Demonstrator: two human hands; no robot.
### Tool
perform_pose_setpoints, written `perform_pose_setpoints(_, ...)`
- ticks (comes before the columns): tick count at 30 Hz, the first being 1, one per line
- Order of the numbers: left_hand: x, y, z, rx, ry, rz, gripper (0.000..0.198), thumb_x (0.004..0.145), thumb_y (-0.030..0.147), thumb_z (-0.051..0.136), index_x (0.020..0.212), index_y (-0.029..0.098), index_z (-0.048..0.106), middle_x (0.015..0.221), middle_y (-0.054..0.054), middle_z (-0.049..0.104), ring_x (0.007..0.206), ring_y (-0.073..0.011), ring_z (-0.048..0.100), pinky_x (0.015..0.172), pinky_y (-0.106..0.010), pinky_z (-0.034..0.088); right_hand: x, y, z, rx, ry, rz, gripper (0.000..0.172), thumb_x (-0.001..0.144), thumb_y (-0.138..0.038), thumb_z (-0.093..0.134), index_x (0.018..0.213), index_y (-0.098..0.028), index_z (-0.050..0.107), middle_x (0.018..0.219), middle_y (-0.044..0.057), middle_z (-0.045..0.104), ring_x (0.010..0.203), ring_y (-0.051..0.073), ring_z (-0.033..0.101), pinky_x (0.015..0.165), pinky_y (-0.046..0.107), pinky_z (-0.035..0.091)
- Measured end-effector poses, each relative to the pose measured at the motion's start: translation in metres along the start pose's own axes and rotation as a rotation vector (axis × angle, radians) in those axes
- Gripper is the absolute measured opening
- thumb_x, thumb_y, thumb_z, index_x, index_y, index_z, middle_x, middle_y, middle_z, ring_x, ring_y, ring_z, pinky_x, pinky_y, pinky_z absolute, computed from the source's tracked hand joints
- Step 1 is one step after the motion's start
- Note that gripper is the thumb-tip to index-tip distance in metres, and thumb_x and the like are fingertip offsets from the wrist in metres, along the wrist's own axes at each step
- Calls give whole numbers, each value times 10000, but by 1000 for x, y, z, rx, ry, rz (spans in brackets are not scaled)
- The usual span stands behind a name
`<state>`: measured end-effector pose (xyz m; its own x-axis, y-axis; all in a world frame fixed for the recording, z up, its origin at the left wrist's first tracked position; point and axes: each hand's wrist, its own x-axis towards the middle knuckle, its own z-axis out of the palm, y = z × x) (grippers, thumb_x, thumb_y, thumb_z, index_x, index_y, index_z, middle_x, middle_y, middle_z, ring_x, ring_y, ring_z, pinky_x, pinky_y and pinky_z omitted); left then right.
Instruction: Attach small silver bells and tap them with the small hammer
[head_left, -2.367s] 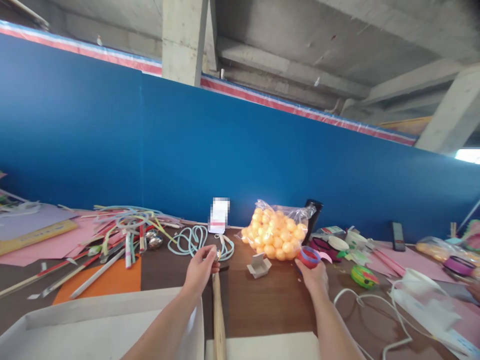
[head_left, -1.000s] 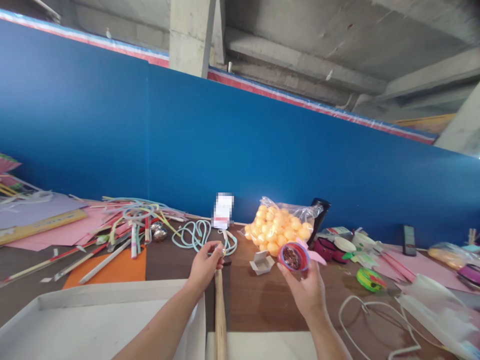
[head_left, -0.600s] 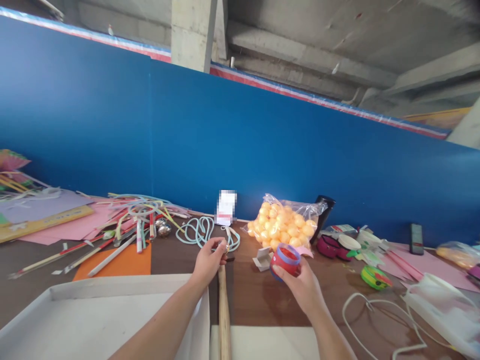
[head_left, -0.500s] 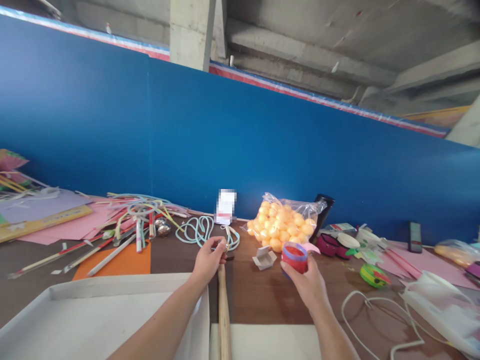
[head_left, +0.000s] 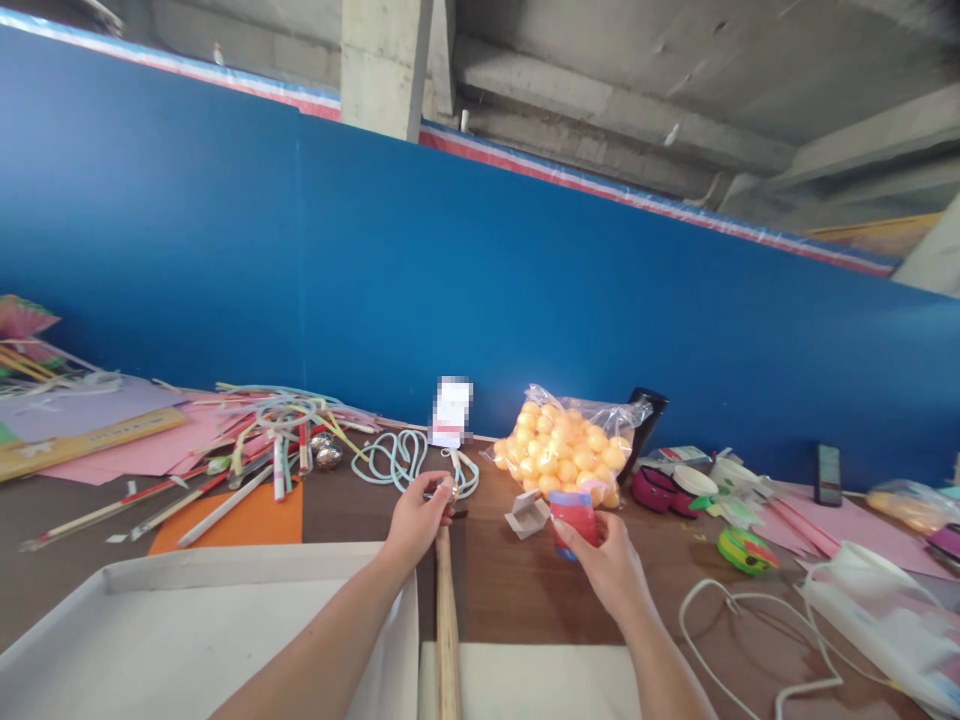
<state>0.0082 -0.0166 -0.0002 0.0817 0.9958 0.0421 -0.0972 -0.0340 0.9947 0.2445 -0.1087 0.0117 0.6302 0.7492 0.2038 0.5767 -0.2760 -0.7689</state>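
My right hand [head_left: 609, 565] is closed around a small red cup [head_left: 574, 520] with blue bands at its top and bottom, held upright above the brown table. My left hand [head_left: 421, 512] is pinched on a small shiny thing [head_left: 453, 490], mostly hidden by the fingers, so its kind is unclear. Just below that hand, a wooden stick [head_left: 447, 620] runs toward me. Between my hands stands a small opened white carton [head_left: 528, 516]. Behind the cup lies a clear bag of orange balls [head_left: 562, 445].
A white tray [head_left: 225, 565] fills the front left. Pale blue cord [head_left: 397, 460] is coiled behind my left hand, with sticks and paper farther left. At right are a green round case [head_left: 747, 550], a white cable [head_left: 682, 610] and a phone [head_left: 828, 475]. A blue partition [head_left: 480, 270] stands behind.
My right hand has shifted slightly left and turned the cup, so its open mouth no longer shows and its side faces me. My left hand has stayed almost still.
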Motion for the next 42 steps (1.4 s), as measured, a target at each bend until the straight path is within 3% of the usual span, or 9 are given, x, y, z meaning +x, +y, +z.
perform_pose_setpoints(14,1,-2,0,22,-16,10,368,717,451,535,956,176,586,812,-38,610,600,-130,610,551,-248,503,11,14,10,-67,-28,-167,652,613,-535,604,1175,-217,518,1051,76,613,981,283,564,813,374,436)
perform_pose_setpoints(30,3,-5,2,3,-25,33,306,738,400,532,942,178,588,836,-39,603,581,-114,606,514,-225,499,12,3,21,-203,23,-163,702,610,-595,575,1203,-234,469,1070,84,604,955,292,574,768,377,441)
perform_pose_setpoints(36,4,-8,3,-7,-27,35,319,742,409,539,953,174,582,820,-40,606,562,-105,597,498,-210,488,11,0,22,-212,27,-183,649,621,-603,564,1159,-243,509,1059,77,598,938,282,573,761,370,444)
perform_pose_setpoints(42,5,-9,3,-12,-27,29,320,739,412,545,955,178,581,804,-38,615,545,-97,589,484,-195,476,12,1,24,-218,75,-244,658,633,-576,573,1174,-206,508,1113,111,546,1012,291,526,817,375,425)
